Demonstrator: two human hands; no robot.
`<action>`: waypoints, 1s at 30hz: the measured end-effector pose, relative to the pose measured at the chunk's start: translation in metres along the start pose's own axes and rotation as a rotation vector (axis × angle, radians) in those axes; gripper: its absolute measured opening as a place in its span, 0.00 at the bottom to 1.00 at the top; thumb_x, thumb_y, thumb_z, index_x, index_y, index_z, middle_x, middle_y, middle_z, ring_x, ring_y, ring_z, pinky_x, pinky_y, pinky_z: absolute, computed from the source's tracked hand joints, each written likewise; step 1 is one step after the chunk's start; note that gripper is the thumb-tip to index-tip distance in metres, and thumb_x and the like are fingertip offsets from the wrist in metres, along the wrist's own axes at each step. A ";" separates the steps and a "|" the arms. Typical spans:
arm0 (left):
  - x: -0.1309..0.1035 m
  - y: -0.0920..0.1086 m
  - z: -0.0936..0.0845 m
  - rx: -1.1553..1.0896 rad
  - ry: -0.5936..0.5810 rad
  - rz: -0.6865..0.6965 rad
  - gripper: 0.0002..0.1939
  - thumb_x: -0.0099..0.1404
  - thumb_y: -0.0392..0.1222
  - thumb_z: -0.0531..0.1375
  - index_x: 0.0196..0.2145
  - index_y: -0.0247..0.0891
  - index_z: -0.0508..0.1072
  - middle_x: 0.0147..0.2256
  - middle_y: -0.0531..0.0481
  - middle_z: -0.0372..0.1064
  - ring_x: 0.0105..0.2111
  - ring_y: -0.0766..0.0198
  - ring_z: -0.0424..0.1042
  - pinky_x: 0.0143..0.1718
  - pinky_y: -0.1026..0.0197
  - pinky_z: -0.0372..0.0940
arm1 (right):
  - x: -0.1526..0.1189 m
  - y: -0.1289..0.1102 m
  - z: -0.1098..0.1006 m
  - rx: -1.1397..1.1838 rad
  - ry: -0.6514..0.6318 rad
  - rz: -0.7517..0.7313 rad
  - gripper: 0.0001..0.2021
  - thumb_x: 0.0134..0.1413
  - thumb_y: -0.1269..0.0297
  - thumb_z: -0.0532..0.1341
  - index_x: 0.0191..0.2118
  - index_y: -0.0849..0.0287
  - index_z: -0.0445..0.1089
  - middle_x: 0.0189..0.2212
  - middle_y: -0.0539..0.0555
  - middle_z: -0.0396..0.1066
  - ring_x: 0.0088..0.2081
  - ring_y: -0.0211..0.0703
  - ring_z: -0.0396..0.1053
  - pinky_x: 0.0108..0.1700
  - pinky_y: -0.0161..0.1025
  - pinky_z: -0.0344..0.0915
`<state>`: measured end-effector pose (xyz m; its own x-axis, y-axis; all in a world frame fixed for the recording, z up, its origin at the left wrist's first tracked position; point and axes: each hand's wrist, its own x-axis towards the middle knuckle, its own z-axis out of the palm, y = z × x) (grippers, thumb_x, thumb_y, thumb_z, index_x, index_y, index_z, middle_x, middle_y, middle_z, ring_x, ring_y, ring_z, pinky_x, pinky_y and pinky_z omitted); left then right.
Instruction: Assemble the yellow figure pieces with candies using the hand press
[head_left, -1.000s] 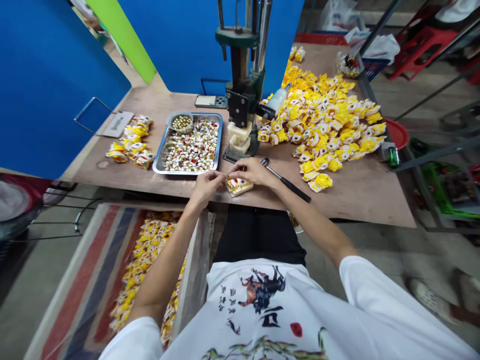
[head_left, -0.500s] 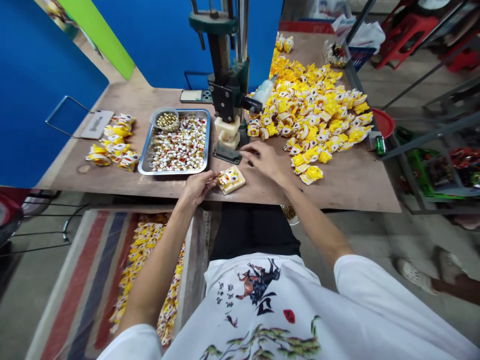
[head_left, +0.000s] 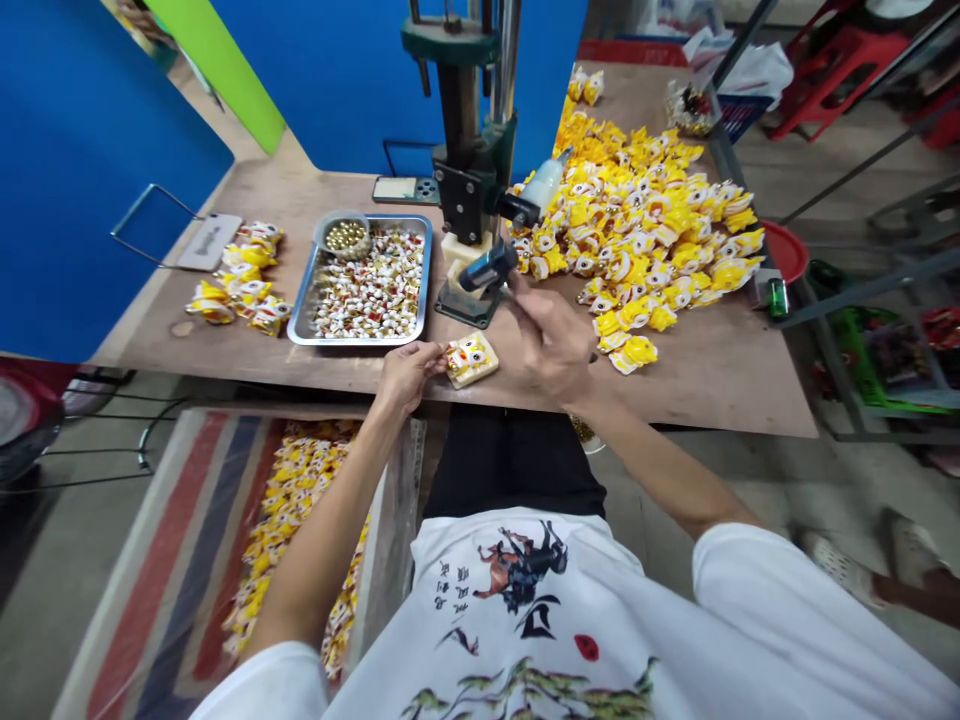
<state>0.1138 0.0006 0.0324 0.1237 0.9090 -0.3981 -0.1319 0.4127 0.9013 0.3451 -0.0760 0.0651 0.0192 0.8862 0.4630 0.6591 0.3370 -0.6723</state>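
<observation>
My left hand (head_left: 409, 376) is closed at the table's front edge, its fingertips pinched at the left side of a yellow-and-white animal figure (head_left: 466, 355). That figure lies face up in a cream block (head_left: 480, 372); any small part between the fingertips is hidden. To the right, my right hand (head_left: 553, 338) is wrapped round a small hammer (head_left: 487, 268), its dark head raised in front of the press and above the block. Motion blurs this hand a little. Left of the block stands a metal tray (head_left: 360, 342) of small white, red and gold pieces.
A bench press (head_left: 459, 190) stands behind the block. Many yellow figures (head_left: 637, 220) are heaped on the right, and several more (head_left: 244, 275) lie on the left. Gold beads fill a round tub (head_left: 345, 238) in the tray. Below the table, a striped bag (head_left: 187, 540) holds more figures.
My right hand has closed round the hammer and lifted its head up in front of the press. The left hand stays at the figure's side. The whole view has shifted slightly.
</observation>
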 end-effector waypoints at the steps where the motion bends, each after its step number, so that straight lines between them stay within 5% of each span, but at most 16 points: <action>1: 0.000 -0.001 0.000 0.003 -0.006 0.007 0.15 0.51 0.39 0.74 0.20 0.37 0.71 0.21 0.52 0.67 0.23 0.70 0.68 0.28 0.67 0.67 | -0.001 0.001 0.005 -0.006 -0.082 -0.017 0.23 0.78 0.62 0.54 0.69 0.50 0.75 0.60 0.59 0.78 0.62 0.58 0.76 0.64 0.52 0.74; 4: -0.002 -0.004 0.000 -0.008 -0.031 0.013 0.16 0.49 0.40 0.75 0.19 0.37 0.70 0.20 0.54 0.64 0.22 0.72 0.65 0.26 0.68 0.62 | -0.003 0.011 0.011 -0.032 -0.267 -0.016 0.24 0.75 0.66 0.56 0.69 0.52 0.77 0.54 0.60 0.82 0.56 0.56 0.79 0.61 0.49 0.76; 9: -0.008 -0.010 -0.007 -0.030 -0.059 0.070 0.18 0.50 0.47 0.78 0.30 0.36 0.77 0.24 0.55 0.67 0.22 0.73 0.61 0.24 0.69 0.55 | -0.006 0.029 0.003 0.020 0.101 0.138 0.22 0.79 0.59 0.55 0.70 0.53 0.74 0.62 0.60 0.78 0.62 0.56 0.76 0.69 0.52 0.71; 12: -0.014 -0.016 -0.011 0.146 -0.141 0.196 0.27 0.51 0.51 0.81 0.45 0.39 0.81 0.27 0.57 0.68 0.24 0.71 0.62 0.26 0.68 0.58 | -0.019 0.045 0.010 -0.019 0.033 0.246 0.20 0.77 0.62 0.56 0.65 0.55 0.77 0.59 0.62 0.79 0.61 0.58 0.76 0.67 0.55 0.71; 15: -0.021 -0.019 -0.008 0.319 -0.170 0.339 0.30 0.49 0.49 0.83 0.48 0.41 0.81 0.25 0.60 0.60 0.24 0.69 0.60 0.27 0.67 0.58 | -0.024 0.064 0.014 -0.202 -0.012 0.310 0.18 0.75 0.64 0.57 0.61 0.56 0.80 0.55 0.65 0.77 0.56 0.61 0.74 0.63 0.58 0.72; 19: -0.030 0.001 -0.020 0.362 -0.068 0.448 0.27 0.53 0.50 0.81 0.48 0.42 0.81 0.25 0.60 0.59 0.24 0.68 0.60 0.29 0.66 0.60 | -0.007 0.083 -0.020 -0.445 0.164 0.239 0.13 0.74 0.57 0.62 0.53 0.55 0.82 0.51 0.67 0.75 0.57 0.67 0.70 0.64 0.66 0.65; 21: -0.025 0.023 -0.046 0.364 0.084 0.536 0.27 0.56 0.51 0.80 0.50 0.42 0.81 0.27 0.59 0.62 0.26 0.69 0.62 0.30 0.67 0.61 | 0.001 0.096 -0.047 -0.538 0.277 0.231 0.16 0.73 0.51 0.64 0.51 0.57 0.81 0.49 0.70 0.76 0.59 0.72 0.69 0.65 0.72 0.61; 23: -0.010 0.048 -0.090 0.376 0.320 0.630 0.27 0.57 0.53 0.79 0.51 0.41 0.80 0.29 0.58 0.65 0.27 0.69 0.65 0.32 0.67 0.63 | 0.008 0.111 -0.070 -0.644 0.260 0.274 0.19 0.72 0.45 0.65 0.45 0.59 0.81 0.43 0.74 0.78 0.58 0.77 0.70 0.63 0.75 0.59; 27: 0.032 0.077 -0.197 0.507 0.823 0.633 0.28 0.53 0.49 0.80 0.47 0.35 0.78 0.32 0.56 0.69 0.31 0.65 0.70 0.38 0.62 0.69 | 0.028 0.131 -0.091 -0.867 -0.153 0.476 0.24 0.70 0.40 0.63 0.36 0.58 0.80 0.37 0.75 0.79 0.54 0.83 0.76 0.58 0.76 0.64; 30: 0.065 0.076 -0.240 0.598 0.898 0.513 0.26 0.54 0.43 0.79 0.46 0.33 0.76 0.34 0.53 0.72 0.35 0.61 0.74 0.45 0.57 0.74 | 0.040 0.127 -0.094 -0.944 -0.336 0.565 0.25 0.67 0.40 0.67 0.42 0.61 0.83 0.43 0.78 0.81 0.56 0.84 0.76 0.57 0.74 0.68</action>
<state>-0.1246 0.1053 0.0342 -0.5729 0.7741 0.2694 0.5436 0.1129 0.8317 0.4996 -0.0279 0.0524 0.3830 0.9229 -0.0392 0.9236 -0.3820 0.0315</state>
